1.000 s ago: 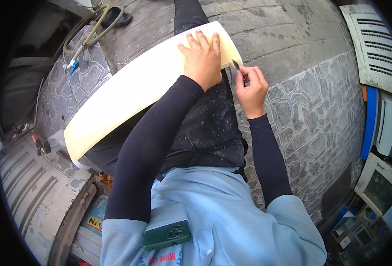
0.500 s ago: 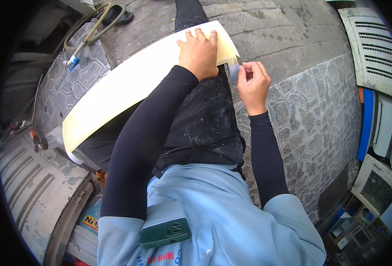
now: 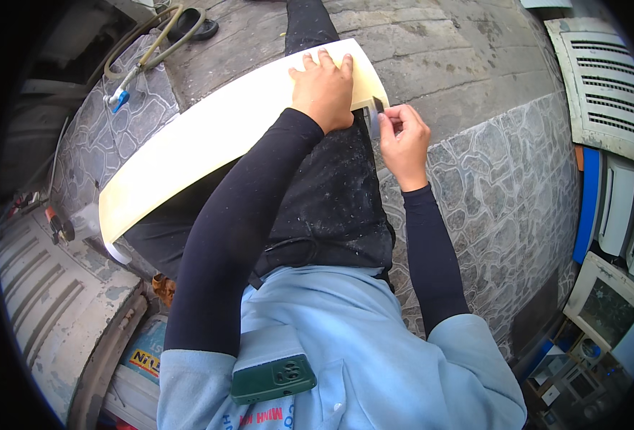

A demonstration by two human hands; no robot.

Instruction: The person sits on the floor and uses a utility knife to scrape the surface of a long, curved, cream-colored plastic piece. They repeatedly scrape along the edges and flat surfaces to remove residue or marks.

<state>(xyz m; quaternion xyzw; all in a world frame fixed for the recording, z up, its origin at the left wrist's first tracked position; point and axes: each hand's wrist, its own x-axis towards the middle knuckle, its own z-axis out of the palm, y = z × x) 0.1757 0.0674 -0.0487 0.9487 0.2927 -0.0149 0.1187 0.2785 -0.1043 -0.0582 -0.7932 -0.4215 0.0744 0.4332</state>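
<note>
While the left hand (image 3: 323, 92) lies spread on a curved cream panel (image 3: 206, 136), the right hand (image 3: 406, 145) pinches a small dark strip (image 3: 379, 105).

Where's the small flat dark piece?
In the head view, the small flat dark piece is in the right hand, by the right end of the yellow panel.

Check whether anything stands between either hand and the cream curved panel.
Nothing visible separates the left hand from the panel: it rests on top. At the panel's right end, a small dark piece, pinched in the right hand, stands between that hand and the edge.
</note>
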